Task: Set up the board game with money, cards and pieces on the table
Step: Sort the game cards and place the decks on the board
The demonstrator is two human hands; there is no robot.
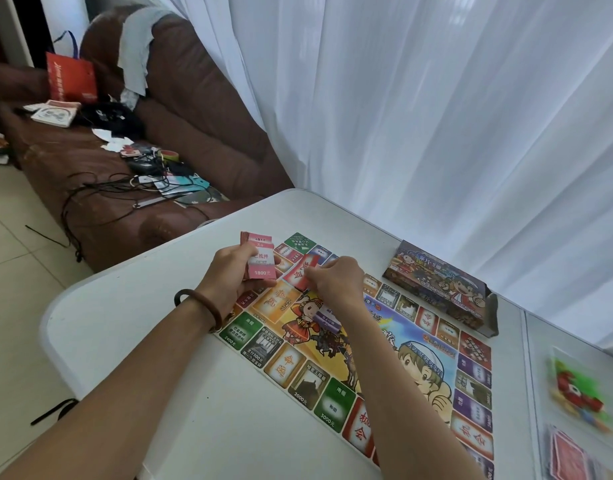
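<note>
Two hands [228, 277] [336, 282] grip one stack [260, 259], one card [300, 271].

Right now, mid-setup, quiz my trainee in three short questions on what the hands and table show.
1. True or false: the left hand grips a stack of pink cards.
2. The game box lies: A on the board; B on the table beside the board; C in the left hand.
3. Short answer: what does the right hand pinch over the board?
Key: 1 true; 2 B; 3 the red card.
</note>
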